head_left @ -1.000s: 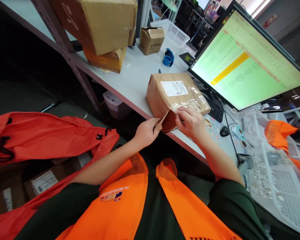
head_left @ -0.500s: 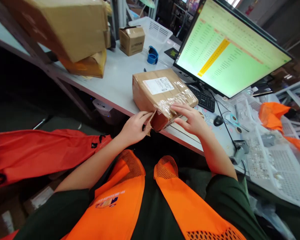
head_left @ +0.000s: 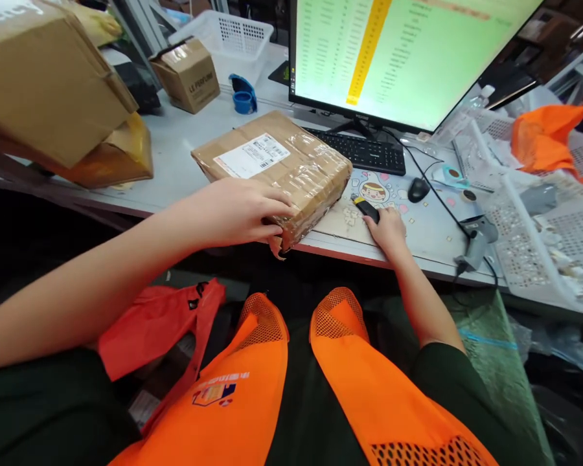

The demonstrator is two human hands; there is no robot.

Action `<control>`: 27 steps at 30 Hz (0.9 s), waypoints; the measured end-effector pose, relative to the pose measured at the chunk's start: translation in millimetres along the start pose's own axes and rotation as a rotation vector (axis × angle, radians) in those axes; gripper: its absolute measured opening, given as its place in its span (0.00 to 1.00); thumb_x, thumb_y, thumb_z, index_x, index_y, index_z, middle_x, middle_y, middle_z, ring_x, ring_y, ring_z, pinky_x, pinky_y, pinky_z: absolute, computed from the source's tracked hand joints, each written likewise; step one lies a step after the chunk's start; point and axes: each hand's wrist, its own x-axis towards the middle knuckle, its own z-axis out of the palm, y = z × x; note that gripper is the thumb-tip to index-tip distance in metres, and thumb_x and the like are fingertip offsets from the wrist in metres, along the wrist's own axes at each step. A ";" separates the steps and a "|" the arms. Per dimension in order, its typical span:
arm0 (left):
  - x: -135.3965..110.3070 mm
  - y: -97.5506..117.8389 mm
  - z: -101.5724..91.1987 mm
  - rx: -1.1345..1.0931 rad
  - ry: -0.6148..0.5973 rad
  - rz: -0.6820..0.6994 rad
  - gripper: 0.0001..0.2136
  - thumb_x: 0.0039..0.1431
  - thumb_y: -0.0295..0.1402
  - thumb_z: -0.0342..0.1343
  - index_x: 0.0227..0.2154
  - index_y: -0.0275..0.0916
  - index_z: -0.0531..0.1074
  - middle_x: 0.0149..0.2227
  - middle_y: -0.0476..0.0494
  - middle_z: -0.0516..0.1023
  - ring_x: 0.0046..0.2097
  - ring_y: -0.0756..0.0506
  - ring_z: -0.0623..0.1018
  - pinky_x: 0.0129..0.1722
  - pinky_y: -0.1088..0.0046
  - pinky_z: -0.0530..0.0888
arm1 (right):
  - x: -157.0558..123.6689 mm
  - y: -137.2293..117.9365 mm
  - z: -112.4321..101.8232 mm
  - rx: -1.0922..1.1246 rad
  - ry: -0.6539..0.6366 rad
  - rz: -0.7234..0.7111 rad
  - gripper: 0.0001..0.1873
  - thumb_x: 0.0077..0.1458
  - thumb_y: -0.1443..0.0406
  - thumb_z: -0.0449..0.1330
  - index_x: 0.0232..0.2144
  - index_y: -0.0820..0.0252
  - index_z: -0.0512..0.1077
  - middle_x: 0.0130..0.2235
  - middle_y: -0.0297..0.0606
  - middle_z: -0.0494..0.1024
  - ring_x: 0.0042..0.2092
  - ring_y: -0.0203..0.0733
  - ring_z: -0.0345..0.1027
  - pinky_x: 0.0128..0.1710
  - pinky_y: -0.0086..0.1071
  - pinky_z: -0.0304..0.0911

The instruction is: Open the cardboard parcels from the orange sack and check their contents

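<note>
A brown cardboard parcel [head_left: 276, 165] with a white shipping label and shiny tape lies at the desk's front edge. My left hand [head_left: 238, 210] rests on its near corner, fingers curled over the taped end and holding it. My right hand [head_left: 387, 230] lies on the desk mat to the parcel's right, fingers closing on a small black and yellow tool [head_left: 366, 207] that looks like a box cutter. I wear an orange mesh vest over a dark shirt.
A monitor [head_left: 408, 52] with a green spreadsheet stands behind a black keyboard [head_left: 364, 152] and mouse [head_left: 418, 189]. A barcode scanner [head_left: 473, 239] and white baskets [head_left: 539, 246] sit at right. Stacked cartons [head_left: 48, 84], a small box [head_left: 187, 74], blue tape dispenser [head_left: 243, 97] at left. Red bag [head_left: 160, 323] below.
My right hand left the parcel's taped end and moved right onto the mat to the black tool. My left hand shifted from the torn flap onto the parcel's corner. The view swung right.
</note>
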 end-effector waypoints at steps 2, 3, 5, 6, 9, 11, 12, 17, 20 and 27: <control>-0.9 -0.9 0.0 -0.092 0.007 0.046 0.14 0.70 0.45 0.56 0.47 0.47 0.84 0.53 0.44 0.84 0.52 0.40 0.85 0.57 0.61 0.81 | -11.2 3.8 -3.3 0.089 0.121 -0.045 0.25 0.68 0.51 0.56 0.50 0.67 0.78 0.49 0.58 0.79 0.51 0.60 0.72 0.53 0.49 0.69; -1.3 -2.2 -0.1 -0.156 0.017 0.055 0.14 0.69 0.46 0.57 0.45 0.48 0.84 0.51 0.45 0.85 0.51 0.41 0.85 0.56 0.61 0.82 | -20.8 4.3 -6.0 0.164 0.192 -0.073 0.25 0.68 0.50 0.55 0.49 0.66 0.78 0.47 0.56 0.80 0.49 0.59 0.73 0.50 0.48 0.70; -0.2 -6.2 -1.2 -0.246 0.018 0.052 0.14 0.66 0.48 0.59 0.43 0.49 0.84 0.49 0.45 0.85 0.50 0.40 0.86 0.56 0.59 0.83 | -47.7 -1.9 -13.2 0.328 0.311 -0.175 0.24 0.69 0.49 0.55 0.50 0.62 0.77 0.45 0.52 0.81 0.46 0.57 0.75 0.48 0.48 0.73; 1.4 -8.6 -2.2 -0.249 -0.001 0.050 0.15 0.65 0.49 0.58 0.44 0.48 0.84 0.48 0.44 0.85 0.50 0.39 0.86 0.56 0.57 0.83 | -63.7 -9.3 -17.2 0.399 0.334 -0.251 0.23 0.69 0.49 0.56 0.52 0.60 0.77 0.45 0.50 0.82 0.46 0.56 0.76 0.47 0.47 0.73; 7.3 -14.6 -5.5 -0.131 -0.089 0.069 0.20 0.67 0.50 0.53 0.48 0.47 0.84 0.50 0.41 0.84 0.51 0.37 0.85 0.56 0.53 0.82 | -108.0 -44.4 -26.0 0.541 0.266 -0.473 0.21 0.68 0.52 0.59 0.56 0.56 0.75 0.46 0.46 0.83 0.46 0.53 0.78 0.47 0.45 0.76; 8.7 -17.3 -5.7 -0.067 -0.103 0.087 0.21 0.68 0.51 0.51 0.50 0.48 0.83 0.50 0.40 0.84 0.52 0.36 0.86 0.56 0.50 0.82 | -125.5 -70.3 -25.8 0.590 0.211 -0.550 0.21 0.68 0.53 0.60 0.57 0.56 0.75 0.45 0.45 0.83 0.44 0.51 0.79 0.46 0.44 0.77; 8.1 -18.3 -4.9 -0.050 -0.093 0.090 0.21 0.69 0.52 0.52 0.50 0.48 0.83 0.50 0.39 0.85 0.52 0.36 0.86 0.56 0.49 0.82 | -129.8 -81.5 -23.6 0.606 0.201 -0.568 0.21 0.68 0.54 0.60 0.57 0.56 0.75 0.44 0.45 0.83 0.44 0.51 0.79 0.45 0.43 0.77; -4.6 -23.1 10.6 0.054 0.039 0.101 0.17 0.72 0.47 0.53 0.44 0.44 0.83 0.50 0.36 0.86 0.51 0.37 0.87 0.53 0.55 0.84 | -125.9 -110.0 -2.3 0.652 0.254 -0.613 0.22 0.68 0.54 0.60 0.57 0.59 0.76 0.44 0.47 0.82 0.43 0.49 0.79 0.43 0.41 0.77; -11.9 -27.2 26.2 0.105 0.163 0.089 0.14 0.71 0.43 0.56 0.43 0.43 0.83 0.49 0.37 0.87 0.51 0.38 0.87 0.52 0.58 0.84 | -120.6 -114.1 7.3 0.672 0.296 -0.628 0.23 0.69 0.52 0.60 0.57 0.60 0.76 0.45 0.48 0.83 0.44 0.49 0.79 0.44 0.41 0.77; -14.6 -32.7 56.8 0.222 0.453 0.107 0.10 0.71 0.38 0.57 0.38 0.43 0.81 0.42 0.40 0.89 0.45 0.40 0.89 0.44 0.63 0.85 | -110.1 -111.6 10.3 0.636 0.304 -0.636 0.25 0.70 0.48 0.58 0.55 0.60 0.77 0.45 0.49 0.83 0.45 0.49 0.80 0.45 0.40 0.78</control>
